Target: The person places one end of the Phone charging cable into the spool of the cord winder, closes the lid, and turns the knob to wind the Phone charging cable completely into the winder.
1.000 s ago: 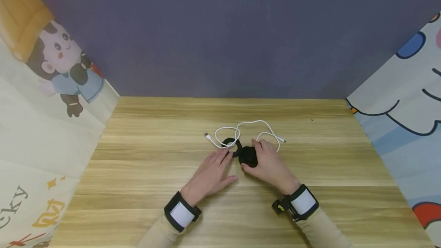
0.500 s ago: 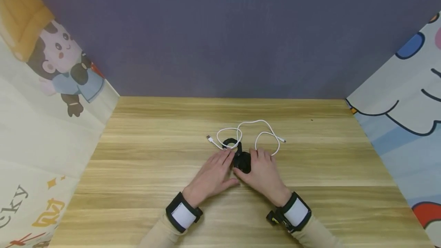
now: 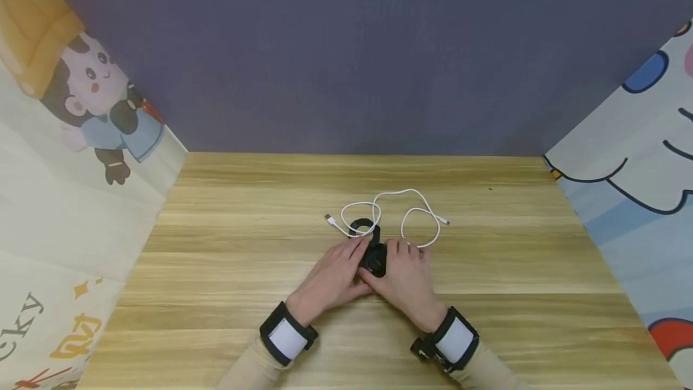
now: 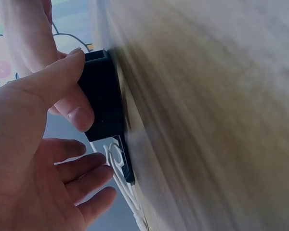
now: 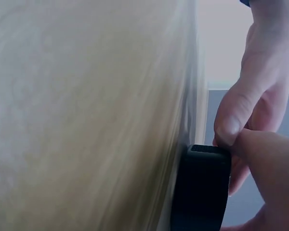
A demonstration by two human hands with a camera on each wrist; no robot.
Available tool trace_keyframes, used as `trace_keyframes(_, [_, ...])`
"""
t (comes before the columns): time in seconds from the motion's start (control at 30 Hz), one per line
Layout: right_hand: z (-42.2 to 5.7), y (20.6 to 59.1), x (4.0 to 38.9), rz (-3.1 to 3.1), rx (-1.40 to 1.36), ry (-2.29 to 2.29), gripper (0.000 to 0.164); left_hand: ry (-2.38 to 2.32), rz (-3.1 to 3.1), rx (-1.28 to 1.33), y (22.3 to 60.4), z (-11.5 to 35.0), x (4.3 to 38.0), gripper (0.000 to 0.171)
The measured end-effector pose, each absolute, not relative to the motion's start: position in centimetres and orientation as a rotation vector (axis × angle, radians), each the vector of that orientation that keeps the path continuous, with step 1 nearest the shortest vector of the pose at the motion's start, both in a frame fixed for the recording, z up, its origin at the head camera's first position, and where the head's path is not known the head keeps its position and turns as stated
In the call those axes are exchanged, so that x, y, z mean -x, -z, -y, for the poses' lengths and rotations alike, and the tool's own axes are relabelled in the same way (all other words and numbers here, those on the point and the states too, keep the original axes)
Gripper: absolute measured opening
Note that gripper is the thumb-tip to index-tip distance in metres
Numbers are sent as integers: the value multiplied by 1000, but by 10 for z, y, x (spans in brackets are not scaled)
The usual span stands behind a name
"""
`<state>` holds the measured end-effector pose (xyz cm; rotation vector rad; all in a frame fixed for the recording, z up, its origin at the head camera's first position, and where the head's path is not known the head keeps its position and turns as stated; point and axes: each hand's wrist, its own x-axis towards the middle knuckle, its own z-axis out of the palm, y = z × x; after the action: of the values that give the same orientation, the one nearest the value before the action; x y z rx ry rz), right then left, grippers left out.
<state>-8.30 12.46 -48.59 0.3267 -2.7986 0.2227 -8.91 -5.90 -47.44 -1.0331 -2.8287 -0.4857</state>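
Observation:
A black rounded block (image 3: 375, 259) sits on the table between my hands, in the middle of the head view. Joined or close to it at the back is a flat black ring (image 3: 361, 223), partly under a white USB cable (image 3: 414, 190). My right hand (image 3: 408, 278) grips the block, thumb on its near side and fingers on its right. My left hand (image 3: 330, 275) lies at the block's left side with fingers extended. In the left wrist view the left fingers (image 4: 89, 183) are spread apart from the block (image 4: 103, 96), and the left thumb crosses the right thumb by its edge.
The cable lies in loops, with its USB plug (image 3: 329, 219) at the left and the smaller plug (image 3: 444, 221) at the right. A dark panel (image 3: 357, 59) stands behind the wooden table (image 3: 243, 197). Printed cloths hang at both sides.
My right hand has slid left and nearer to me with the black block, up against my left hand. The cable's USB plug has shifted slightly right and nearer. My left hand has barely moved.

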Motion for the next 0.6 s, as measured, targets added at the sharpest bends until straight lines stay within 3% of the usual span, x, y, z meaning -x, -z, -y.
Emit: trace_keyframes(0.6, [-121, 486, 82, 2843, -328, -256, 77, 460, 2775, 1086, 480, 56, 94, 88])
